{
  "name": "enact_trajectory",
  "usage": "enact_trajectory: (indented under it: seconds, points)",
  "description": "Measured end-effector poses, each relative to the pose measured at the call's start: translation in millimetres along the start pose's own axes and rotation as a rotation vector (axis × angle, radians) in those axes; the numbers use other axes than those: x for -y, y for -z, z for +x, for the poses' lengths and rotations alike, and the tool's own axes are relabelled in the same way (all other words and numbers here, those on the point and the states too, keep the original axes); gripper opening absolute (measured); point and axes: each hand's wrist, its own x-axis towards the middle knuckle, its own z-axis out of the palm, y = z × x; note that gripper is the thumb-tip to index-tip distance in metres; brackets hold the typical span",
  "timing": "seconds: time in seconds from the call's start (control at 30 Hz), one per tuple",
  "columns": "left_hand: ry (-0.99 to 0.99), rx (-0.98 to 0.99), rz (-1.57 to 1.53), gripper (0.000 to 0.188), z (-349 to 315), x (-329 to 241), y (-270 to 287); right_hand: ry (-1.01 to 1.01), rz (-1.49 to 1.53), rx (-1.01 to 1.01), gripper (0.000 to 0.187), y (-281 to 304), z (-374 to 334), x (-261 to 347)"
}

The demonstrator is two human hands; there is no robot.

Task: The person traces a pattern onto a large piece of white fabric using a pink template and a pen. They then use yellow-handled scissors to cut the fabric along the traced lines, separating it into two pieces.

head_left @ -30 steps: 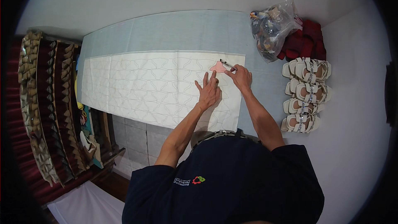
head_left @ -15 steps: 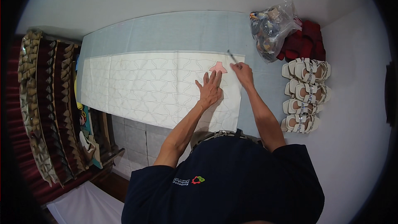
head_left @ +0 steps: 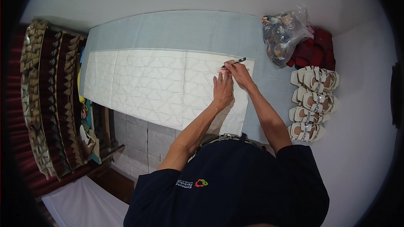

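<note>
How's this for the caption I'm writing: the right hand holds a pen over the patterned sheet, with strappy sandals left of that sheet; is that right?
Not quite: the head view shows the strappy sandals right of the patterned sheet. The right hand does hold a pen.

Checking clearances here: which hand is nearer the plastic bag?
Right. The right hand is below and left of the plastic bag in the picture; the left hand is farther that way.
</note>
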Motion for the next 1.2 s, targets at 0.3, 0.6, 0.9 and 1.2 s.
enact_trajectory:
  seconds: [0.3, 0.6, 0.9, 1.2]
  points:
    - [0.024, 0.070, 0.027, 0.087, -1, 0, 0, 0.011, -0.335, 0.094, 0.046, -10, 16, 13]
    - [0.006, -0.004, -0.002, 0.082, 0, 0, 4, -0.050, -0.483, 0.157, 0.049, -11, 20, 20]
    - [-0.034, 0.059, -0.005, 0.074, 19, -1, 26, 0.091, -0.744, 0.103, 0.047, 4, 30, 19]
    - [-0.063, 0.022, 0.016, 0.067, 30, 4, 28, 0.181, -0.802, 0.120, 0.032, 19, 32, 22]
